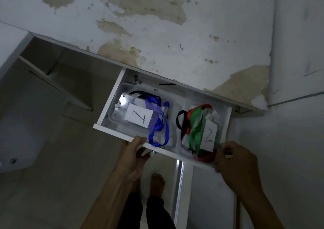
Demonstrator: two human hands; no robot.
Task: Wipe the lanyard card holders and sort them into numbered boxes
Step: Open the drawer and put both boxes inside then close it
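Observation:
A white drawer (112,95) stands pulled out from under a worn white tabletop (175,35). Inside sit two clear plastic boxes. The left box (122,90) carries a paper label "1" (138,117) and holds card holders with a blue lanyard (157,128). The right box (222,113) has a label "2" (208,137) and holds green, red and black lanyards (194,123). My left hand (135,151) grips the drawer's front edge. At the near corner of the right box, my right hand (235,160) pinches the box rim.
Pale floor tiles (52,141) lie below to the left, and my bare foot (157,185) is under the drawer. A white desk leg (180,185) runs down beside it. A white wall (298,35) closes the right side.

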